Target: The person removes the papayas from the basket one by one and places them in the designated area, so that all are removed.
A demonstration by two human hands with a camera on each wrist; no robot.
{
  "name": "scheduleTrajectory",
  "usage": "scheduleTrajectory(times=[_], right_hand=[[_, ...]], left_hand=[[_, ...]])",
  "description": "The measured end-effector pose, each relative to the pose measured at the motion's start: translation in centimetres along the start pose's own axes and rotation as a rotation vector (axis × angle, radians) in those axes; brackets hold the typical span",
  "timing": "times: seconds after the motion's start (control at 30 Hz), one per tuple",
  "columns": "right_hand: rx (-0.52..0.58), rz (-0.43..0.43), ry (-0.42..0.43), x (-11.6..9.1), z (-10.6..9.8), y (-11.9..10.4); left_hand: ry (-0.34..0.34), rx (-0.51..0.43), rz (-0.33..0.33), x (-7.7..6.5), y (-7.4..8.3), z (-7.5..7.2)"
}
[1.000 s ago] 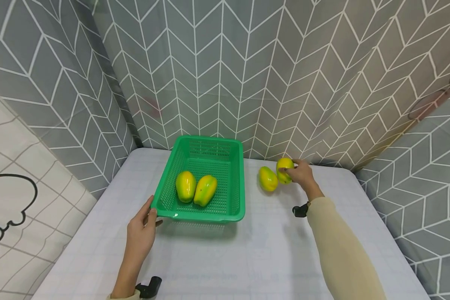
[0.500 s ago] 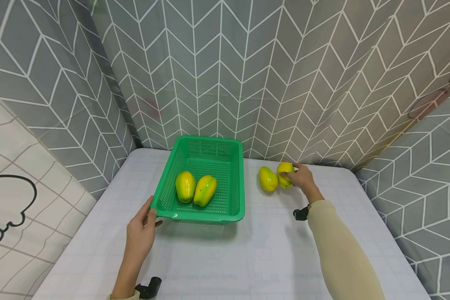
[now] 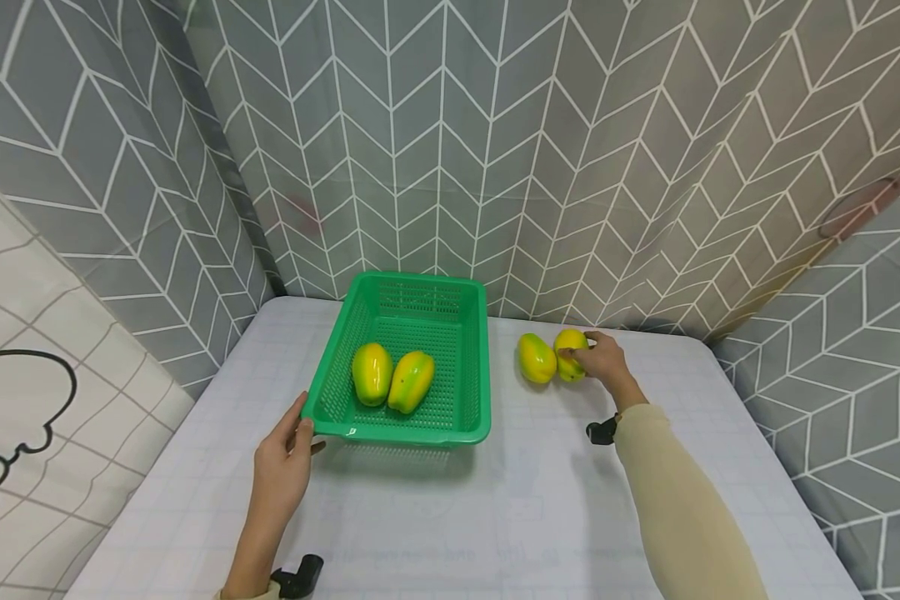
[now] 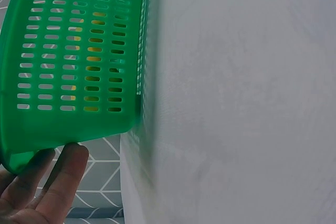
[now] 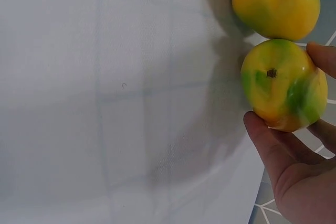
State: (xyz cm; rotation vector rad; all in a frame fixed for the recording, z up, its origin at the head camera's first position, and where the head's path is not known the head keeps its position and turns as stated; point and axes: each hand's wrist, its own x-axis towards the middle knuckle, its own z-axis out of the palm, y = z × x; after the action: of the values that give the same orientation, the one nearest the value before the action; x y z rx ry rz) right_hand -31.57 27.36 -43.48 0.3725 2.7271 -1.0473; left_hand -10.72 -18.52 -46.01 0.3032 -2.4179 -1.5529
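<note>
My left hand (image 3: 282, 462) grips the near left corner of a green plastic basket (image 3: 330, 392), thumb on the rim and fingers beneath it. In the left wrist view, fingers (image 4: 65, 179) lie against the underside of the basket's rim, by its slotted wall (image 4: 58, 124). Two glossy yellow-green papayas (image 3: 372, 373) lie side by side inside the basket. To the right of the basket, my right hand (image 3: 606, 367) holds another papaya (image 5: 281, 90) between thumb and fingers. It stands right beside a fourth-looking match, a papaya (image 5: 275, 3) on the table.
A white cloth-covered table (image 3: 495, 517) lies under everything. Grey chevron-patterned curtain (image 3: 450, 167) rises at the back and both sides, close behind the basket and the papayas. Black wrist cameras (image 3: 297, 577) sit on both forearms.
My right hand has brought its papaya slightly down and toward me, beside the other papaya on the table. The left hand and the basket have stayed in place.
</note>
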Motion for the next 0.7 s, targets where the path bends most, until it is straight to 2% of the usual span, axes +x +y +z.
scheduleTrajectory(times=[0.17,0.7], right_hand=[[0.008,-0.001,-0.002,0.3,0.2,0.5],[0.0,-0.019,-0.02,0.2,0.1,1.1]], left_hand=[[0.004,0.008,0.008,0.0,0.1,0.0],[0.022,-0.001,-0.037,0.1,0.7,0.1]])
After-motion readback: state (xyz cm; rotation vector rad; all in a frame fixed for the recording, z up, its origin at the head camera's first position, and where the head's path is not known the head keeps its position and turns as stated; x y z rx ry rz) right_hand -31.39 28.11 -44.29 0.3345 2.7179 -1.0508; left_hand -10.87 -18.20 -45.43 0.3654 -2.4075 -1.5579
